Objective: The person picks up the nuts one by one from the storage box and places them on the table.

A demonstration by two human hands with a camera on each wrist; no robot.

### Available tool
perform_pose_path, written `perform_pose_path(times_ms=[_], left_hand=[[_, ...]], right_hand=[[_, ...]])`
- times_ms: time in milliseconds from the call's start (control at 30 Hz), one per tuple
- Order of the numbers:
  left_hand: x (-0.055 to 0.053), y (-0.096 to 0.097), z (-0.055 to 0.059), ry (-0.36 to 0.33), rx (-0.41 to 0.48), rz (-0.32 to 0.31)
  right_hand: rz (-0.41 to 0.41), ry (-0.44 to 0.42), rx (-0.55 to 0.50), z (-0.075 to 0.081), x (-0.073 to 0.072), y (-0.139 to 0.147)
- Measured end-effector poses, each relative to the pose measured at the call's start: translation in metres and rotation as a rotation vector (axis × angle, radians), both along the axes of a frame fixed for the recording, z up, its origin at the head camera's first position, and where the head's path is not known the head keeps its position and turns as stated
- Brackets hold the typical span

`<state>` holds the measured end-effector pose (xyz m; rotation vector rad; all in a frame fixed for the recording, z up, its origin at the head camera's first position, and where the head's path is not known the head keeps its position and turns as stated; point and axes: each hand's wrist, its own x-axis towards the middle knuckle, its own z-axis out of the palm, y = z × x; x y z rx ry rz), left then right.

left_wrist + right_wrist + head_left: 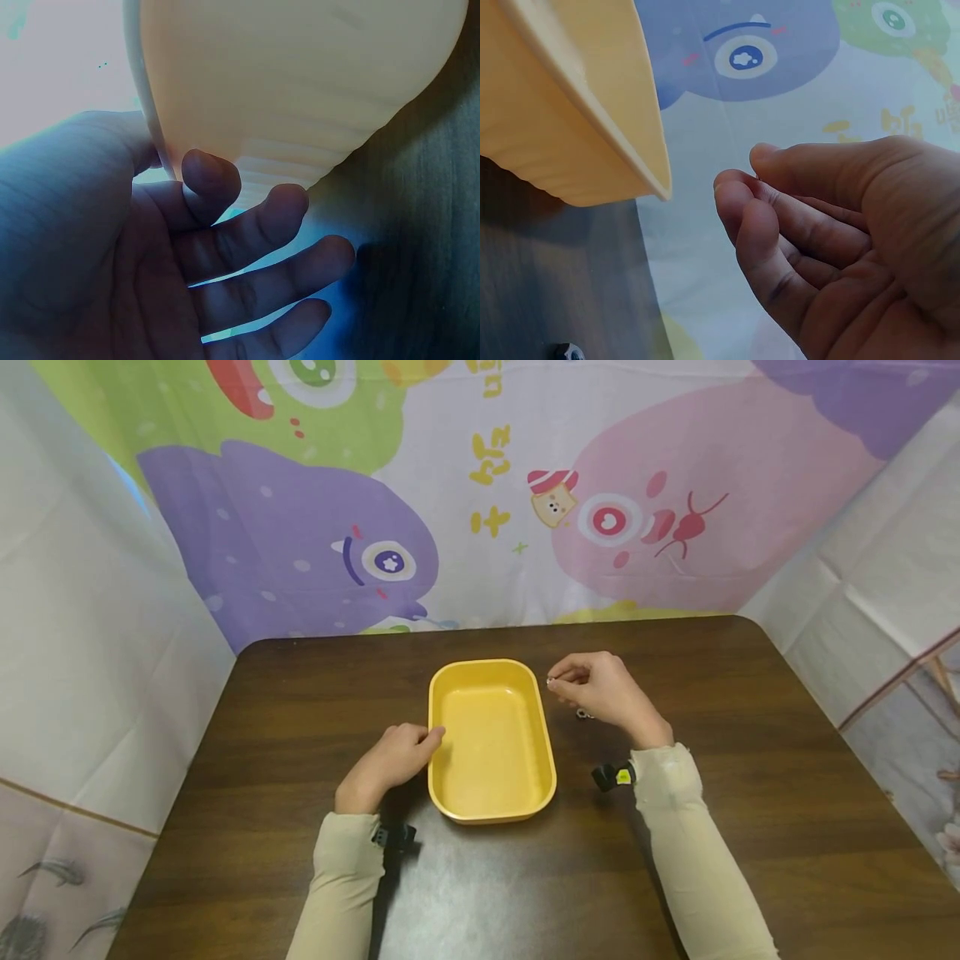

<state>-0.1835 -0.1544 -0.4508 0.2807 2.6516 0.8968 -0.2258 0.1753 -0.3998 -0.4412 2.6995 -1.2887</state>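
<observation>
A yellow rectangular tray (491, 820) stands on the dark wooden table. My left hand (393, 755) holds its left side, thumb over the rim and fingers (270, 217) against the ribbed outer wall. Beyond the tray's right edge, my right hand (603, 687) is raised, with thumb and fingertips pinched on a small shiny metal piece (551, 681), mostly hidden by the fingers; its kind I cannot tell. Beneath that hand, small metal nuts (582, 714) lie on the table, partly covered by it in the head view. One hex nut (571, 352) shows at the bottom of the right wrist view.
The brown table (600, 877) extends around the tray on all sides. Behind it hangs a cloth (480, 568) with cartoon figures, and pale sheets (97, 635) line both sides. Each sleeved wrist carries a small black camera (613, 776).
</observation>
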Motion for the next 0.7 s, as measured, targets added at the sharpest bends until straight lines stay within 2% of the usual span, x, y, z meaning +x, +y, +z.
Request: perform_pose_path(times_ms=[700], left_hand=[[0.000, 0.000, -0.001, 0.004, 0.007, -0.004]], right_hand=[[-0.032, -0.018, -0.022, -0.001, 0.000, 0.011]])
